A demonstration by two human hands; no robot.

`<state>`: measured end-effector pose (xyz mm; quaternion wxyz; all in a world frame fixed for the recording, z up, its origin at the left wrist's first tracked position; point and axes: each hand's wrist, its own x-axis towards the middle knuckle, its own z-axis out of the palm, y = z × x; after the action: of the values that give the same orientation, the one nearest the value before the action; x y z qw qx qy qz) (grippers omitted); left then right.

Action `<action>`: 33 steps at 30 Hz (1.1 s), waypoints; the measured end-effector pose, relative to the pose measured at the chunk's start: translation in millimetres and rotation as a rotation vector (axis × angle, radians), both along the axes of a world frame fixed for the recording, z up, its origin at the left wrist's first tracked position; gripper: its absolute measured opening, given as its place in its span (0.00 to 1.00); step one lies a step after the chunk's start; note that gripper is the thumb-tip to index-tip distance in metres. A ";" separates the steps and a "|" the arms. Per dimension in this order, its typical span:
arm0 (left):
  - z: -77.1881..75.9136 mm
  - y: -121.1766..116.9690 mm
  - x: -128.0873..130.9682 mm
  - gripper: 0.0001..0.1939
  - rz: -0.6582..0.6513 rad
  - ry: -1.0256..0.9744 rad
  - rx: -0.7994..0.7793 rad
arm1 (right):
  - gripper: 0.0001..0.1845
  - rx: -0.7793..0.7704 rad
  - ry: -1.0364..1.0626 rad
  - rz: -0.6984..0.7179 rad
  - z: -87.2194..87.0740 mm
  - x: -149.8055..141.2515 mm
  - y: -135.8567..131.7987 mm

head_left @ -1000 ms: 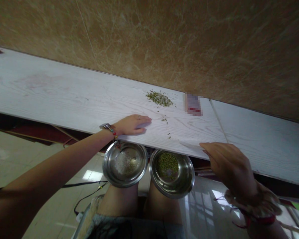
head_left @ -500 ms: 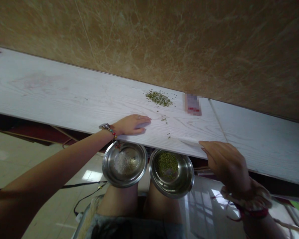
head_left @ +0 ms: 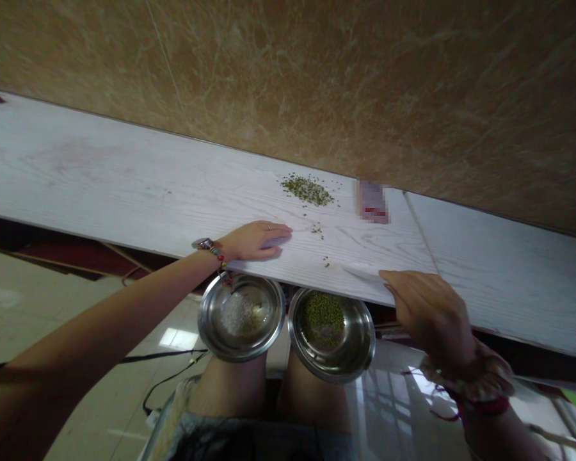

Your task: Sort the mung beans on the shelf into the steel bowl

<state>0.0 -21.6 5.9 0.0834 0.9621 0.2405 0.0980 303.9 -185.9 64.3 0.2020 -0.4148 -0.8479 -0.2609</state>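
Note:
My left hand [head_left: 254, 240] lies flat on the white wooden table [head_left: 125, 186] near its front edge, fingers stretched out and together, holding nothing. My right hand [head_left: 427, 310] is curled at the table's front edge, pinching a thin white card [head_left: 362, 274] that lies flat on the surface. A few loose green beans [head_left: 325, 261] sit just left of the card. A small pile of green beans mixed with white grains [head_left: 307, 190] lies farther back. Two steel bowls rest on my knees below the edge. The left bowl [head_left: 211, 333] holds white grains. The right bowl [head_left: 360, 346] holds green beans.
A small red and white packet [head_left: 372, 202] lies on the table right of the pile. A brown marbled wall [head_left: 317, 77] rises behind the table. A seam [head_left: 420, 234] divides the tabletop at the right. Black cables [head_left: 168, 374] run over the tiled floor at the left.
My right hand with the card has slid a little to the left along the table's front edge. My left hand and the bowls have stayed put.

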 end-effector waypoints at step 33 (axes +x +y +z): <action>-0.3 0.7 0.7 0.22 -0.006 -0.001 0.002 | 0.10 -0.208 0.140 0.073 30.9 -27.3 -26.3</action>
<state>0.7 -20.9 5.6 0.0829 0.9628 0.2373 0.0987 276.6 -212.1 95.2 0.2258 -0.4197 -0.8688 -0.1343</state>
